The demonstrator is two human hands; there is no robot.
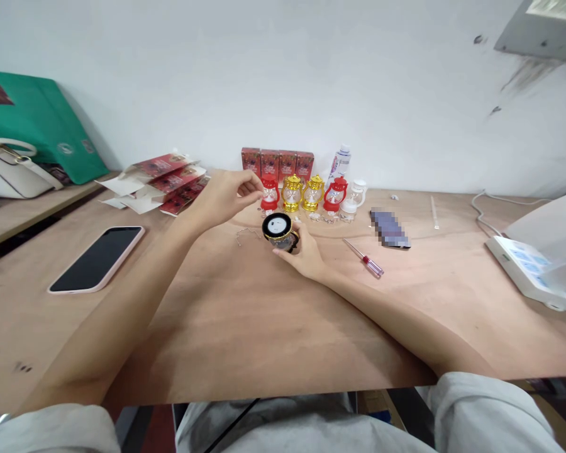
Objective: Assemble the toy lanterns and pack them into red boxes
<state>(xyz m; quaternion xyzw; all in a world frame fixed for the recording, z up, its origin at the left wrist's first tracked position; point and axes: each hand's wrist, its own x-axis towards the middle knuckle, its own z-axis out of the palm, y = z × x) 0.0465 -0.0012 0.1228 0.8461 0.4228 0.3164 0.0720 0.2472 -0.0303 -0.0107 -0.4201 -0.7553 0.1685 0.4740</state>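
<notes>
My right hand (307,255) is closed around a small black and gold lantern (279,228), tilted so that its round black-rimmed base with a white disc faces me. Up and to the left of it, my left hand (236,194) hangs over the table with fingers pinched together; what they hold, if anything, is too small to make out. Just beyond the hands stands a row of small lanterns: a red one (269,195), two gold ones (291,194), another red one (334,195) and a white one (355,200). Small clear bits (327,218) lie before them.
Red boxes (278,165) and a bottle (340,165) stand against the wall. Flattened red cartons (165,179) lie left. A phone (98,259) is near my left forearm. To the right are a screwdriver (365,259), a pixelated phone-like object (389,228) and a white power strip (531,270).
</notes>
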